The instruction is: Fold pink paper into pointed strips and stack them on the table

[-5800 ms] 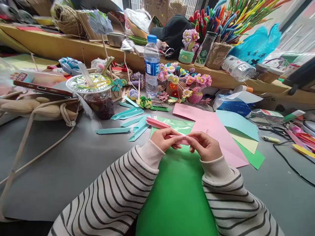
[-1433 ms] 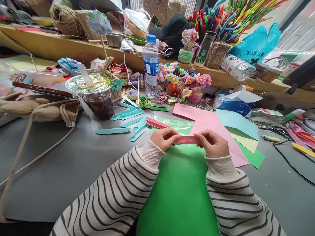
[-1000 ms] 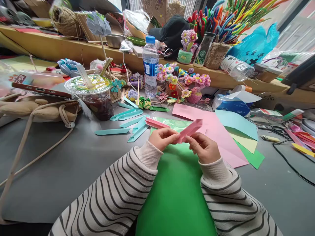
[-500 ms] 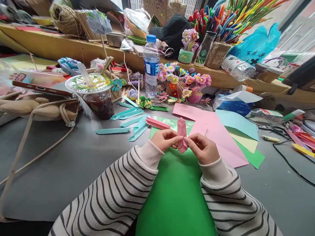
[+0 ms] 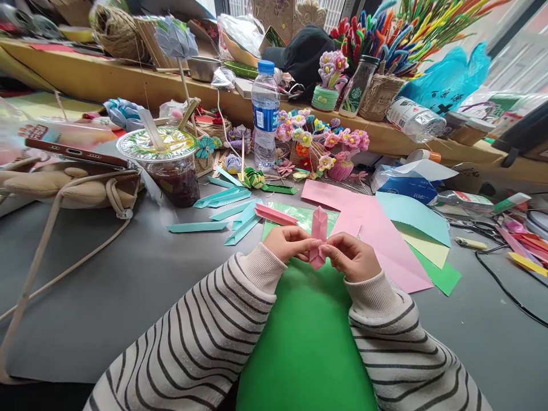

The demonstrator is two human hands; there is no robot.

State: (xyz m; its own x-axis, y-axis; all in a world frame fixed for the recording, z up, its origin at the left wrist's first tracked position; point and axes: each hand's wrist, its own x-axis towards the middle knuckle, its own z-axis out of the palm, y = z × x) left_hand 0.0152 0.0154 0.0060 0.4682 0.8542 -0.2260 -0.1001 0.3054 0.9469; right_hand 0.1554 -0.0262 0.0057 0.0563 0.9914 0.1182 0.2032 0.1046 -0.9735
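Between both hands is a folded strip of pink paper [image 5: 319, 222], upright, with pointed ends. My left hand [image 5: 291, 244] pinches it from the left, and my right hand [image 5: 351, 254] pinches it from the right at about the same height. Just beyond my left hand lies a folded pink paper strip [image 5: 276, 215]. Several folded turquoise paper strips [image 5: 225, 198] are spread on the table to the left. Pink paper sheets [image 5: 377, 245] lie beyond my right hand. The palms and lower fingers are partly hidden.
An iced drink cup [image 5: 165, 165] stands at the left, near a phone [image 5: 77, 153]. At the back are a water bottle [image 5: 265, 120] and crafted flowers [image 5: 342, 140]. Scissors [image 5: 479, 228] and a black cable [image 5: 505, 285] lie at the right of the grey table [image 5: 128, 308].
Both hands keep pinching the pink strip, with only a slight shift of the fingers at its middle. The whole view has moved very little.
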